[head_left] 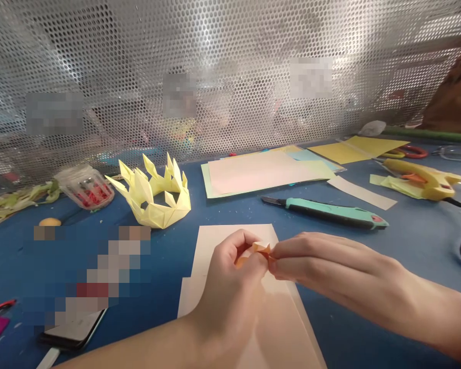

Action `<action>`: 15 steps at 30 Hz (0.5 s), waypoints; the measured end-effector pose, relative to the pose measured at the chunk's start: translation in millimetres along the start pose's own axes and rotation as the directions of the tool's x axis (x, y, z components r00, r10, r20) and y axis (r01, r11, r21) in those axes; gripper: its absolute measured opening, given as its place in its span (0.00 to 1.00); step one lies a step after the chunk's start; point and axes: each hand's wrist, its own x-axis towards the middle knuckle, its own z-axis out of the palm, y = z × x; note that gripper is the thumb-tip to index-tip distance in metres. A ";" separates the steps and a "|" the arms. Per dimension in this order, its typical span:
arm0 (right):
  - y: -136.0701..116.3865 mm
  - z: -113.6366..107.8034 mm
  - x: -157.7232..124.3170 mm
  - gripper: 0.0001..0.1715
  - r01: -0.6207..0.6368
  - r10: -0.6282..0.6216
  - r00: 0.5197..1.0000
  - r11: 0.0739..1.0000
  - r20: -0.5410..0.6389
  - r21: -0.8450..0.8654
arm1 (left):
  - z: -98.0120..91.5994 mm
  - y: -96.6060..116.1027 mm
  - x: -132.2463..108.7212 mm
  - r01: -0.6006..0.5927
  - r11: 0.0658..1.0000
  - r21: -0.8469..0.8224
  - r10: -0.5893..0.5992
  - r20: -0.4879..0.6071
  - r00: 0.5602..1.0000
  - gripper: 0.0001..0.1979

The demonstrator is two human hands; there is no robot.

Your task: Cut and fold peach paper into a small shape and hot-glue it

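Note:
Between my two hands is a small folded piece of orange paper point(262, 247), partly hidden by my fingers. My left hand point(238, 277) is curled round it, thumb and forefinger closed on it. The fingertips of my right hand point(330, 266) pinch its right edge. Under both hands lie overlapping sheets of pale paper point(230, 238). Beyond my right hand rests a teal utility knife point(330, 212) with its blade pointing left. A yellow folded-paper crown point(165, 212) stands upright to the left of the sheets.
Stacked coloured paper point(253, 174) lies at the back, with a paper strip point(361, 192) beside it. A yellow glue gun point(426, 177) with a cord is at right. At left are a clear jar of red pieces point(86, 189) and a phone point(77, 328). Perforated metal mesh point(230, 61) rises behind.

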 end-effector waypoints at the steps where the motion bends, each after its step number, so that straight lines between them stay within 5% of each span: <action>1: 0.3 -0.2 0.1 0.19 -0.015 0.015 1.000 1.000 0.003 0.026 | -0.5 -0.9 0.5 -0.009 1.000 0.000 0.009 -0.006 1.000 0.09; 7: 3.5 4.2 6.4 0.09 -0.134 0.148 0.983 0.984 -0.114 0.119 | -5.8 -7.4 2.5 -0.052 0.998 0.045 0.051 0.029 0.998 0.06; 15: -1.9 9.9 12.1 0.04 -0.358 0.384 0.887 0.923 -0.256 0.142 | -5.5 -1.2 -0.4 -0.081 0.992 0.102 0.075 0.062 0.995 0.09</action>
